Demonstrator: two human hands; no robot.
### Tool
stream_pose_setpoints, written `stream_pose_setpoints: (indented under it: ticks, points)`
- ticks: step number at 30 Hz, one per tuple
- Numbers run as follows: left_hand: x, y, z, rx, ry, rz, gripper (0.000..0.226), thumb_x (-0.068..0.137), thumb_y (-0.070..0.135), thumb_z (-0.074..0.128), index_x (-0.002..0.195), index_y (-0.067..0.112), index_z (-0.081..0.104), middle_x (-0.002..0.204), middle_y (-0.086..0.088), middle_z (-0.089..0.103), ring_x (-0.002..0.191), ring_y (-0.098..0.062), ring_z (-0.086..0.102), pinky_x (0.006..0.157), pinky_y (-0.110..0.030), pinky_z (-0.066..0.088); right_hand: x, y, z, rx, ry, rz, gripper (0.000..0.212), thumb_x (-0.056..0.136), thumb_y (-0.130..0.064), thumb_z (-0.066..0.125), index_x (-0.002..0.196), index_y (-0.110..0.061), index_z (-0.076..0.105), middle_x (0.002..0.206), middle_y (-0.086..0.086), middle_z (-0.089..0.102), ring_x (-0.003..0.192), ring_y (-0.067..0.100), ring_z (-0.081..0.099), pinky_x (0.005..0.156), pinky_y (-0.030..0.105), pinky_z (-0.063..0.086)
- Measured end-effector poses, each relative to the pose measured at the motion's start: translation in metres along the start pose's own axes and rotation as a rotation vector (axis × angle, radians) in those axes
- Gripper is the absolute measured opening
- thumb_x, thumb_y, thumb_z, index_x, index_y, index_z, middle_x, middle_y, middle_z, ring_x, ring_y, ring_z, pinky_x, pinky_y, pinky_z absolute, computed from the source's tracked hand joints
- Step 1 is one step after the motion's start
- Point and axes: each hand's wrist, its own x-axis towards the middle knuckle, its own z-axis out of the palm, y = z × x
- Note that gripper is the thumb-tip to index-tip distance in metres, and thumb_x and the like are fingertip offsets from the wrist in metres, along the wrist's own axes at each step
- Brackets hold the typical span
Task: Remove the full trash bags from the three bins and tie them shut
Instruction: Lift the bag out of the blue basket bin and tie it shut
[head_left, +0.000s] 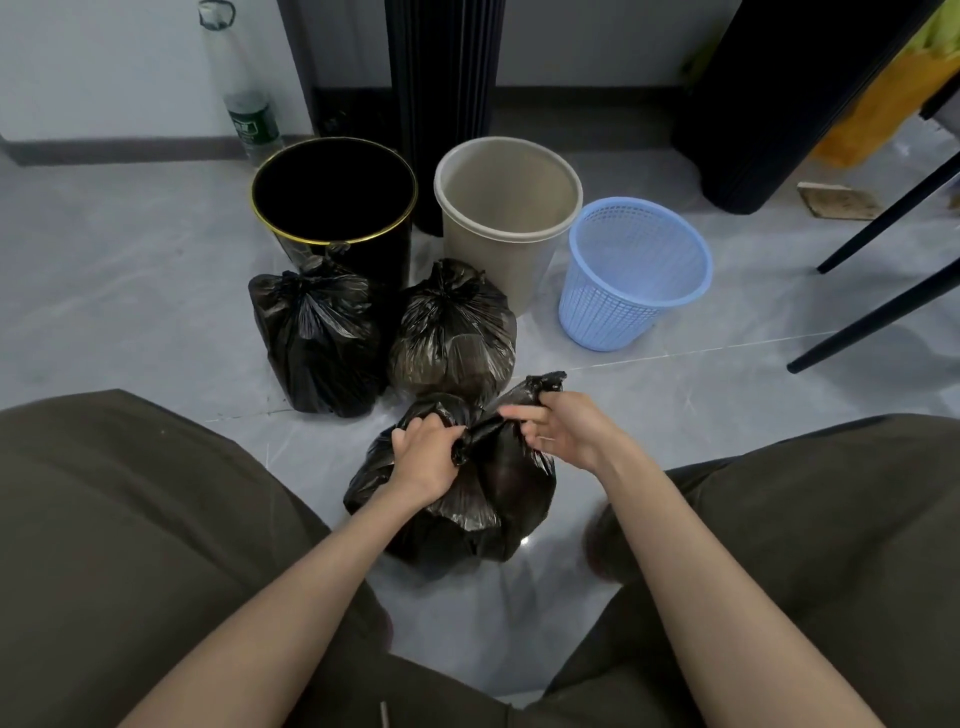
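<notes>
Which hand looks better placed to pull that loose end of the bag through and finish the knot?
Probably the right hand: it already pinches the free tail of the nearest bag, which sticks up beyond its fingers. The left hand clamps the twisted neck, anchoring it.

Grey floor (130, 291): bins (509, 208), bags (317, 338).
</notes>
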Motion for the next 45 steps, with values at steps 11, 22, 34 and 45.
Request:
stream_pose_setpoints:
  ticks: [11, 22, 34, 45]
  points:
    - [-0.002, 0.0, -0.004, 0.05, 0.016, 0.071, 0.017, 0.091, 0.019, 0.051, 0.103, 0.024, 0.061, 0.102, -0.001, 0.044, 0.104, -0.024, 0.039, 0.079, -0.031, 0.021, 0.004, 0.023, 0.016, -1.984, 0.277, -0.563, 0.039, 0.088, -0.012, 0.045, 0.125, -0.009, 0.033, 0.109, 0.009, 0.056, 0.115, 0.03, 0.037, 0.082, 0.036, 0.03]
    - [0.001, -0.001, -0.013, 0.062, 0.04, -0.021, 0.027, 0.087, 0.011, 0.052, 0.111, 0.021, 0.061, 0.113, -0.005, 0.049, 0.112, -0.027, 0.04, 0.095, -0.036, 0.029, -0.008, 0.006, 0.012, -2.499, 0.254, -0.846, 0.038, 0.094, -0.006, 0.028, 0.114, -0.012, 0.059, 0.092, -0.001, 0.063, 0.08, 0.017, 0.063, 0.057, 0.029, 0.028]
    - [-0.001, -0.001, -0.008, -0.127, -0.068, -0.056, 0.025, 0.091, 0.033, 0.052, 0.113, 0.024, 0.059, 0.118, -0.005, 0.047, 0.118, -0.028, 0.039, 0.092, -0.037, 0.027, -0.004, 0.0, 0.011, -0.429, -0.216, -0.056, 0.039, 0.101, -0.042, 0.037, 0.124, -0.026, 0.063, 0.053, -0.008, 0.023, 0.056, 0.009, 0.024, 0.061, 0.024, 0.027]
    - [-0.004, 0.013, -0.012, -0.554, -0.31, -0.242, 0.077, 0.053, 0.07, 0.07, 0.125, 0.049, 0.05, 0.131, 0.005, 0.039, 0.129, -0.024, 0.03, 0.111, -0.04, 0.025, -0.007, -0.011, 0.028, -0.355, -0.271, 0.038, 0.051, 0.104, -0.031, 0.018, 0.126, -0.008, 0.058, 0.046, -0.008, 0.02, 0.048, 0.01, 0.022, 0.05, 0.019, 0.034]
